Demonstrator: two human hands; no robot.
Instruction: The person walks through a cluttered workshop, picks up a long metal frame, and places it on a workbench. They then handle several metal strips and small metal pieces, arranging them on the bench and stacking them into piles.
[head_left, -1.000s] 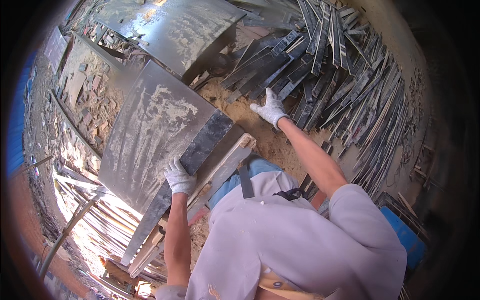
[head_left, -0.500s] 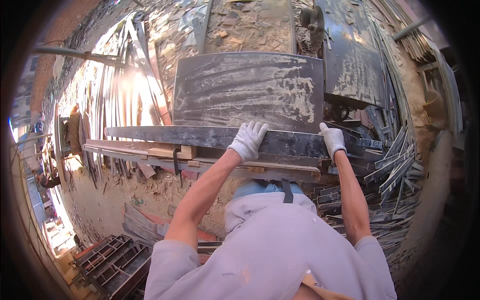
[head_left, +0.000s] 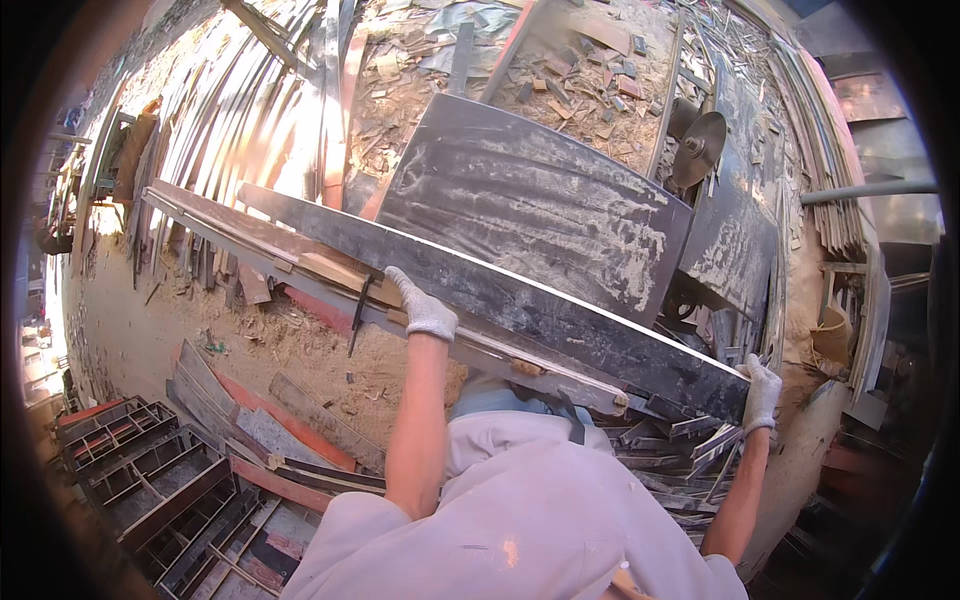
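A long black plank [head_left: 520,305] with a pale far edge slants across in front of me. My left hand [head_left: 430,315], in a pale work glove, is at the plank's near edge left of its middle; some of its fingers are hidden behind the plank. My right hand [head_left: 762,395], also gloved, is closed round the right end. Beneath and nearer to me runs a narrow wooden ledge [head_left: 470,355], with a light wood block [head_left: 345,272] and a dark metal bar [head_left: 358,315] on it. Beyond the plank lies a dusty dark panel [head_left: 530,200].
A round saw blade [head_left: 700,150] stands beyond the panel, beside another dusty panel [head_left: 735,225]. Long strips [head_left: 255,120] pile up at the far left. Offcuts [head_left: 600,75] litter the far ground. Framed panels [head_left: 165,480] lie at lower left, and cut strips lie below my right hand.
The view has turned, so the plank now slopes down to the right. My right hand has moved to its right end. My left hand has shifted from its top to the near edge.
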